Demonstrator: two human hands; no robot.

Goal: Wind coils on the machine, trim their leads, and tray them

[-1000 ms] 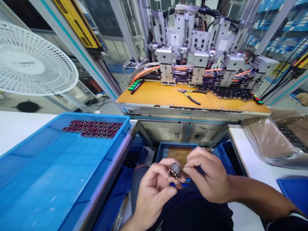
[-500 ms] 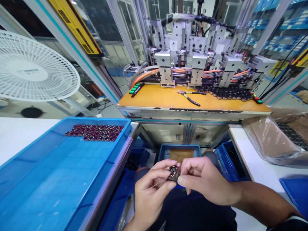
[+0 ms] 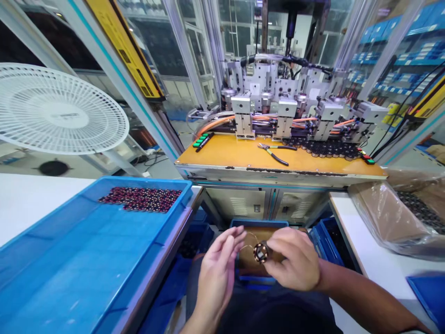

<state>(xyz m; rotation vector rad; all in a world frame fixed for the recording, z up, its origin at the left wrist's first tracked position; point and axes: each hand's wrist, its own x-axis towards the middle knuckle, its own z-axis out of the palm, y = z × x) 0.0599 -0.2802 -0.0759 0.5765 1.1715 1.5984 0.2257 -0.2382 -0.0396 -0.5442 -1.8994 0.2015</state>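
My right hand (image 3: 294,257) grips a small round stator (image 3: 260,252) with copper windings between thumb and fingers, its ringed open end facing up toward me. Thin copper wire (image 3: 247,246) runs from the stator's left side to the fingertips of my left hand (image 3: 220,264). The left fingers are pressed together around the wire, though its ends are hidden there. Both hands are above my lap, with the gap between them bridged only by the wire.
A blue tray (image 3: 93,260) on the left holds rows of small wound parts (image 3: 142,198). Ahead, pliers (image 3: 274,152) and several dark cylindrical parts (image 3: 327,147) lie on the machine's orange top (image 3: 225,155). A plastic-lined box (image 3: 378,218) stands right, a white fan (image 3: 62,111) left.
The stator has passed from my left fingers into my right hand. My left hand has drawn away to the left, with wire now stretched between. The view has tilted up slightly.
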